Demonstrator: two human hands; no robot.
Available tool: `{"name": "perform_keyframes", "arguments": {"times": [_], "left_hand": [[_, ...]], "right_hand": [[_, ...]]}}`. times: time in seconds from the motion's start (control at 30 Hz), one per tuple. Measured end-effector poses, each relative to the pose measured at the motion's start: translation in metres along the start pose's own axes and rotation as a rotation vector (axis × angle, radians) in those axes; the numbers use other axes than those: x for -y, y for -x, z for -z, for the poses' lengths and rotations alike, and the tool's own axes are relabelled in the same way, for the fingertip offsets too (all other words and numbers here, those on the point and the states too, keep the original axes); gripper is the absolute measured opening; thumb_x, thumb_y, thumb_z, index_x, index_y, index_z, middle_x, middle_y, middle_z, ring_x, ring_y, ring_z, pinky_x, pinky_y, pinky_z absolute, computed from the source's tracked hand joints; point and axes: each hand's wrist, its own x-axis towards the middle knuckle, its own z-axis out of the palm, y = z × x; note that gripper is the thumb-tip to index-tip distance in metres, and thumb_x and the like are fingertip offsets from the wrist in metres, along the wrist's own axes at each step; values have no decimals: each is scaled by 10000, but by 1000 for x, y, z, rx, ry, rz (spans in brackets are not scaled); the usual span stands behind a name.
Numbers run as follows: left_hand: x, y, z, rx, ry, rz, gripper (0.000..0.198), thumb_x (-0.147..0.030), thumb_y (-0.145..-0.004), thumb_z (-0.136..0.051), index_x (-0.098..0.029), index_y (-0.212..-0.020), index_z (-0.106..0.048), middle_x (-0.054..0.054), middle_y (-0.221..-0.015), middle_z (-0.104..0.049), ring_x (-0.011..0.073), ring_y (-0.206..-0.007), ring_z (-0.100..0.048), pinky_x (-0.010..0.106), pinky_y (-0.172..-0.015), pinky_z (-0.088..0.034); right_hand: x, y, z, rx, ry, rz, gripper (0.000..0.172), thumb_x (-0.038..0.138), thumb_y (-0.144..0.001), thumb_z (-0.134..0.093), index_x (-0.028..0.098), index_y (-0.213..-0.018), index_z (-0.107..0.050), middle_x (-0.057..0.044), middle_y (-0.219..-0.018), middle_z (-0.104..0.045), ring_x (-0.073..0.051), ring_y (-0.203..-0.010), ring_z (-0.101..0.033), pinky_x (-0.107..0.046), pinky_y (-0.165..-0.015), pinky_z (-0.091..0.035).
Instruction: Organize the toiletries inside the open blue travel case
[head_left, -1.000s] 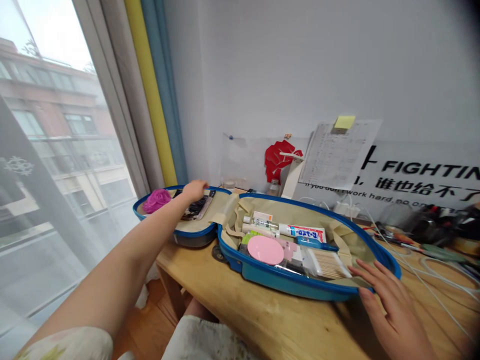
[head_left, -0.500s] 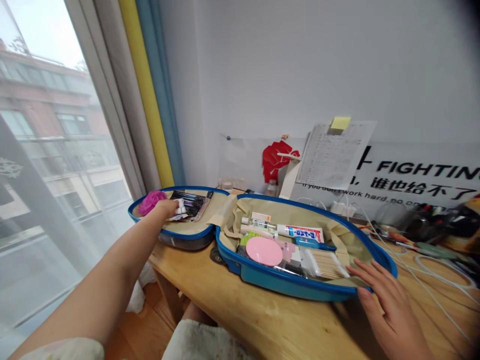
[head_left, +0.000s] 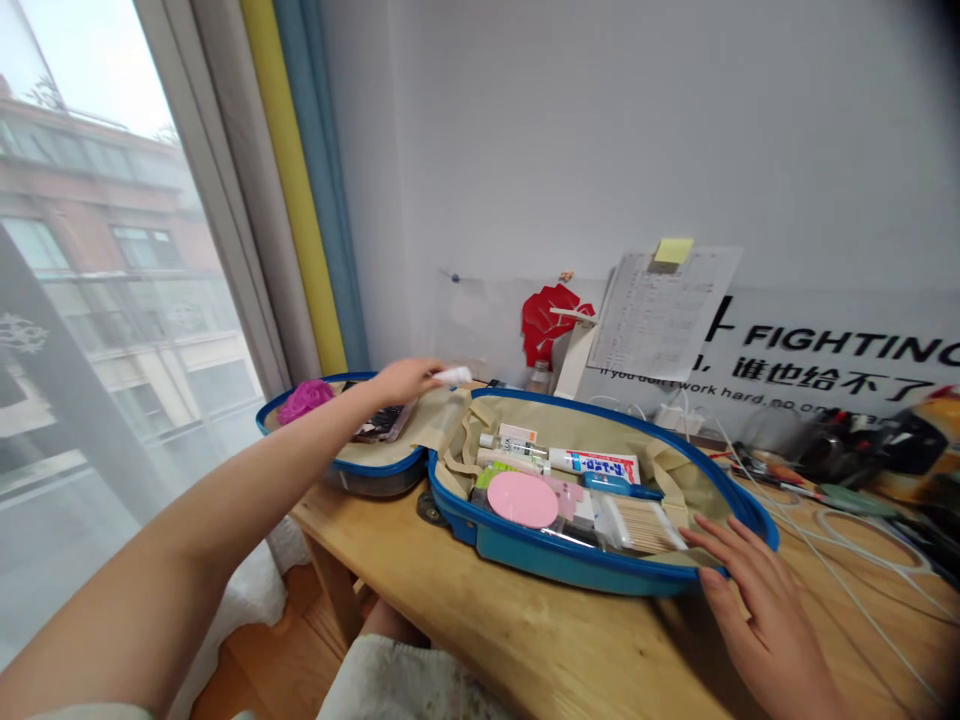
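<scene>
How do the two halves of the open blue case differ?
The left half sits by the window and looks smaller; the right half looks larger. The left half holds a pink puff and a pouch; the right half holds a toothpaste tube, a pink disc and cotton swabs. The left hand, gripping a small white tube, is over the left half; the right hand rests on the right half's rim. Both are blue with beige lining.
</scene>
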Motion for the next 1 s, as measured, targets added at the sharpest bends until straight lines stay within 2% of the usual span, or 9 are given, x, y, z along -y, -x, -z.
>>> {"name": "perform_keyframes", "arguments": {"times": [0.07, 0.13, 0.2, 0.27, 0.4, 0.6, 0.87, 1.0], "left_hand": [[-40, -13, -7, 90, 83, -185, 336, -378, -880, -480, -255, -1176, -581, 12, -1150, -654, 176, -989, -605, 228, -825, -423], [-74, -22, -21, 157, 97, -277, 310, -345, -866, -506, -249, -1143, -606, 15, -1155, -655, 177, -999, -601, 225, -818, -422], [-96, -27, -36, 206, 91, -279, 309, -325, -859, -510, -234, -1135, -616, 32, -1170, -650, 190, -1017, -595, 237, -816, -428], [-107, -30, -48, 238, 90, -247, 327, -325, -853, -513, -224, -1146, -616, 49, -1174, -650, 204, -1026, -594, 254, -817, -437], [-110, -32, -64, 280, 100, -217, 348, -316, -846, -519, -225, -1167, -617, 52, -1151, -664, 207, -1003, -612, 264, -802, -456], [-104, -31, -75, 322, 122, -211, 356, -268, -837, -527, -219, -1175, -625, 42, -1160, -665, 194, -1023, -613, 249, -831, -453], [-100, -34, -80, 315, 173, -211, 329, -220, -856, -485, -247, -1131, -663, 4, -1167, -667, 153, -1029, -610, 204, -891, -422], [-100, -32, -80, 288, 196, -200, 304, -225, -844, -509, -252, -1090, -685, 0, -1123, -687, 156, -990, -623, 206, -859, -436]], "right_hand": [[0, 0, 1, 5, 1, -2, 350, 389, -918, -361, 215, -1121, -587, -96, -1171, -618, -294, -1234, -472, -486, -947, -438], [0, 0, 1, 10, 0, -5, 347, 385, -914, -367, 214, -1117, -592, -96, -1173, -618, -292, -1227, -479, -488, -942, -441], [-1, 0, 1, 3, -6, -11, 350, 391, -911, -366, 218, -1107, -599, -94, -1166, -623, -293, -1221, -485, -492, -934, -447], [-1, 1, 0, 2, -20, -31, 351, 398, -906, -368, 226, -1097, -607, -87, -1162, -628, -290, -1227, -483, -493, -940, -447], [0, 1, 1, 12, -39, -61, 334, 391, -896, -390, 235, -1093, -611, -81, -1169, -627, -288, -1240, -474, -493, -951, -443], [2, 0, 2, -8, -8, -9, 340, 384, -908, -377, 229, -1117, -597, -85, -1174, -623, -286, -1233, -476, -480, -946, -437], [0, 0, 1, -21, 34, 45, 320, 351, -922, -364, 215, -1122, -573, -93, -1166, -616, -290, -1220, -482, -469, -922, -442], [0, 0, 2, -8, 33, 35, 323, 357, -916, -371, 219, -1123, -578, -90, -1165, -618, -292, -1217, -488, -474, -929, -442]]}}
